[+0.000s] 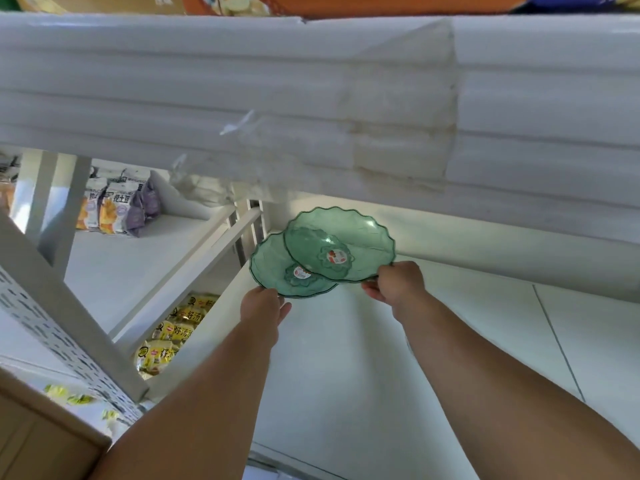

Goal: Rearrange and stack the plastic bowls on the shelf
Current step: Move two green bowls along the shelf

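Observation:
Two clear green plastic bowls with scalloped rims hover above the white shelf [346, 341]. My left hand [264, 304] grips the near rim of the lower left bowl [273, 268]. My right hand [398, 282] pinches the right rim of the upper bowl [360, 237]. The upper bowl overlaps the right part of the lower one and tilts toward me. Each bowl carries a small red and white sticker in its middle.
The thick white front of the shelf above [311, 98] hangs just over the bowls. Snack bags [114, 209] stand on the neighbouring shelf to the left. Yellow noodle packs [173, 334] lie lower left, beside a perforated white upright [52, 323]. A cardboard box [41, 438] sits at the bottom left.

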The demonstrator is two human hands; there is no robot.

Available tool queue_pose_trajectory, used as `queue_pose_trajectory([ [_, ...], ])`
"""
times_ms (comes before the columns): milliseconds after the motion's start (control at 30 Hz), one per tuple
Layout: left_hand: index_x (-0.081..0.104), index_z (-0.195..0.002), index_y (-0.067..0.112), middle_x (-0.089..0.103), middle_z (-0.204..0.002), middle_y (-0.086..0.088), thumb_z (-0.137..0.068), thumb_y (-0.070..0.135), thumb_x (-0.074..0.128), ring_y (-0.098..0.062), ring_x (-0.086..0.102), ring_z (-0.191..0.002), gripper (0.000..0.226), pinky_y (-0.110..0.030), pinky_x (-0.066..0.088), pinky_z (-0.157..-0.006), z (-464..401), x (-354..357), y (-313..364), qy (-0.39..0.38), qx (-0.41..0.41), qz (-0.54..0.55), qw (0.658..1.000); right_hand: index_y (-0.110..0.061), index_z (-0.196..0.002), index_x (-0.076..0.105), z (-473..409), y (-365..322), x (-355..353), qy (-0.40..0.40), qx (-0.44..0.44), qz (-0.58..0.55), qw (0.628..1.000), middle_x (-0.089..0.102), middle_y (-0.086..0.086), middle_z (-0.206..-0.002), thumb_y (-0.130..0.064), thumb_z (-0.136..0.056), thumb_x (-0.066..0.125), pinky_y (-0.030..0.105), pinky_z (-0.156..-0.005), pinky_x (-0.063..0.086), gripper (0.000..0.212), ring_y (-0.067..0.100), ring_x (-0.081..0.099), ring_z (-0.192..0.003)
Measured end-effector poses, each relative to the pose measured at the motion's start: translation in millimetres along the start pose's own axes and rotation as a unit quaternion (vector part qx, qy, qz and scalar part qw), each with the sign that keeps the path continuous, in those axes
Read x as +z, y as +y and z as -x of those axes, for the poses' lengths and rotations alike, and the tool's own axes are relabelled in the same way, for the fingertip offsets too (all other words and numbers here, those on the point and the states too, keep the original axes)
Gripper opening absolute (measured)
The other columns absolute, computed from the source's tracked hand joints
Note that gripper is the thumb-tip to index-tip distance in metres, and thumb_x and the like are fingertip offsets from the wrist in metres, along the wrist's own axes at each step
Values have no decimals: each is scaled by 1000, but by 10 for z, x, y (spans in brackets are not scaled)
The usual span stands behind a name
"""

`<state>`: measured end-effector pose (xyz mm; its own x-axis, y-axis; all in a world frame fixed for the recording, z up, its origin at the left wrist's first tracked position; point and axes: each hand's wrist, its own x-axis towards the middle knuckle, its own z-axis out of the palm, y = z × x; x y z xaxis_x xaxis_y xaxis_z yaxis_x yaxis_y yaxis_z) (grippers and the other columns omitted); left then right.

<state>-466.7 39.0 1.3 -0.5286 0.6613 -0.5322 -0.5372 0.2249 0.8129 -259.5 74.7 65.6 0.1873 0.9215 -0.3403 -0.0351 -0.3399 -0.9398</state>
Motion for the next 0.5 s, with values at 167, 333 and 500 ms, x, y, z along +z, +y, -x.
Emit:
queue_pose_trajectory([
  [167,59,-130,9,65,-112,-5,-95,-3,48,-23,68,-103,39,-29,60,-72,-57,-53,18,2,8,8,1000,10,-96,60,-82,15,327,-33,42,38,998,64,23,-77,10,-89,46,47,-75,62,16,30,64,-53],
  [333,59,-132,11,68,-114,-5,-95,-3,49,-23,70,-99,41,-22,58,-58,-67,-76,37,2,8,12,1000,1,-81,53,-79,51,491,-51,84,34,995,59,18,-68,8,-91,48,27,-44,54,14,27,60,-53],
  [500,55,-136,9,67,-112,-5,-95,-5,48,-21,69,-99,44,-28,60,-74,-54,-81,28,-6,14,9,1000,-2,-72,47,-62,75,547,-54,106,38,992,54,16,-68,2,-95,50,20,-29,42,24,20,54,-26],
])
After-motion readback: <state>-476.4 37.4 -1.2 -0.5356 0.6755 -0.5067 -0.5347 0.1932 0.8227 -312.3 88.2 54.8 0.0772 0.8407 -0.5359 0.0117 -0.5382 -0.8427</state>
